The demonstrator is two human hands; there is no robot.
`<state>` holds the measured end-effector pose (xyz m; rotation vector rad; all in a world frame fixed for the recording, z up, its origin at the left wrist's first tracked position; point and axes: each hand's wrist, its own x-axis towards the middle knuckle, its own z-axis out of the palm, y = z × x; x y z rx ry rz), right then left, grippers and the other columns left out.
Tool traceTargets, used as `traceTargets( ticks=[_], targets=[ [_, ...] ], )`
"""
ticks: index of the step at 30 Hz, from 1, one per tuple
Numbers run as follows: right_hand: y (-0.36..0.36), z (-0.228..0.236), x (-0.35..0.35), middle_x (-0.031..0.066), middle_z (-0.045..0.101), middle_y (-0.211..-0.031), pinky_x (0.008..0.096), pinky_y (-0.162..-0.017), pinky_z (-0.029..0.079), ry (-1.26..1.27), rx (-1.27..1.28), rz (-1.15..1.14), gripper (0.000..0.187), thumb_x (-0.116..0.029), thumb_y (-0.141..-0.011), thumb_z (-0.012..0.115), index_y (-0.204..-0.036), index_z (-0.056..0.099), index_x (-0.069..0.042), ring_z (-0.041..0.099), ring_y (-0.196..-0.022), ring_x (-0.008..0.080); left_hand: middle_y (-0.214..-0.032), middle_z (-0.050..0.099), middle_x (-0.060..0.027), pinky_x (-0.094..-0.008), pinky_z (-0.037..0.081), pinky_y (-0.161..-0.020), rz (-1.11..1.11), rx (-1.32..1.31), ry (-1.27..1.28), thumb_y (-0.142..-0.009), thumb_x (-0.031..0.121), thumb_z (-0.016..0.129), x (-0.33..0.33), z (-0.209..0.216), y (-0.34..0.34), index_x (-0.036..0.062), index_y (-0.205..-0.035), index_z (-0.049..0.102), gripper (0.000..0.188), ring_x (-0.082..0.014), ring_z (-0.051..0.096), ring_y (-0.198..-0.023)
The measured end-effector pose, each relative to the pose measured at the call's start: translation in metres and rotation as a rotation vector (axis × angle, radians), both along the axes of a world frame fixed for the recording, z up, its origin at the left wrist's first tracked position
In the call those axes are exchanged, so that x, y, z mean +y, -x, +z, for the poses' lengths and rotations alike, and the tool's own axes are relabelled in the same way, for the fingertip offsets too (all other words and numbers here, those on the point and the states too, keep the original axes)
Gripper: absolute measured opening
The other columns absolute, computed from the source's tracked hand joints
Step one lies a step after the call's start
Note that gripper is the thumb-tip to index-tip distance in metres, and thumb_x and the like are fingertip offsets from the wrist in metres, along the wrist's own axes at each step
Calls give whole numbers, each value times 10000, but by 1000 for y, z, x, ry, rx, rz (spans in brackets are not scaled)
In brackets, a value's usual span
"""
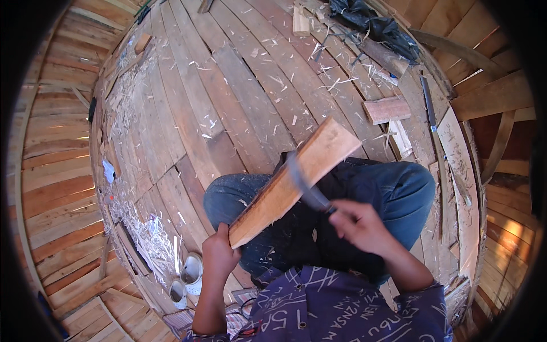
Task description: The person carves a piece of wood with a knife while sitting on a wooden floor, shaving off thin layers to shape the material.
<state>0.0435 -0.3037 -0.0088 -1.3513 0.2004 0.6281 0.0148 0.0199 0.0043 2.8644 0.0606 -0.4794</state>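
Over brown wooden floorboards and blue-trousered legs, I remotely see a long, pale wooden board, a blurred, grey metal-bladed knife across it, the right hand gripping the knife, the left hand clasping the board's near end.

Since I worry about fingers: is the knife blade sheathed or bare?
Bare: the grey knife blade, though blurred, extends uncovered from the right hand over the wooden plank.

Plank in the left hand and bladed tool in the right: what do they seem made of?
Plank: bare, unvarnished wood, judging by its pale matte face and rough darker edge, possibly bark.
Bladed tool: probably metal, from its grey blade; blur leaves the finish unclear.
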Motion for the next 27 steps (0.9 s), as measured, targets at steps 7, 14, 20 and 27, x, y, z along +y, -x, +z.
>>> traceTargets(
  ticks=[7, 14, 20, 27],
  targets=[
    [9, -5, 9, -17, 530, -641, 210, -458, 383, 14, -52, 145, 295, -205, -979, 551, -1208, 570, -20, 477, -508, 39, -682, 602, -234, -483, 495, -626, -17, -2, -11, -651, 70, 668, -1, 1, 0, 13, -866, 497, 280, -427, 612, -675],
    [6, -11, 3, -19, 472, -605, 199, -413, 320, -205, 154, 157, 300, -250, -1014, 482, -1208, 578, -43, 397, -463, 28, -674, 603, -236, -474, 498, -623, 4, -6, -21, -661, 76, 667, -7, 5, -3, 10, -856, 503, 263, -417, 622, -674],
    [6, -4, 4, 2, 465, -587, 199, -369, 293, -402, 338, 271, 319, -244, -1036, 403, -1181, 572, -15, 377, -404, 34, -683, 601, -242, -484, 486, -624, 7, 2, 40, -666, 74, 650, -3, 1, -5, 10, -854, 502, 247, -431, 611, -680],
    [16, -11, 21, -13, 506, -615, 198, -476, 367, 59, -145, 84, 275, -171, -992, 513, -1203, 561, 0, 468, -534, 30, -699, 595, -257, -505, 461, -627, 35, -8, 42, -677, 62, 618, -5, 6, -4, 12, -843, 501, 209, -464, 590, -701]
  ],
)
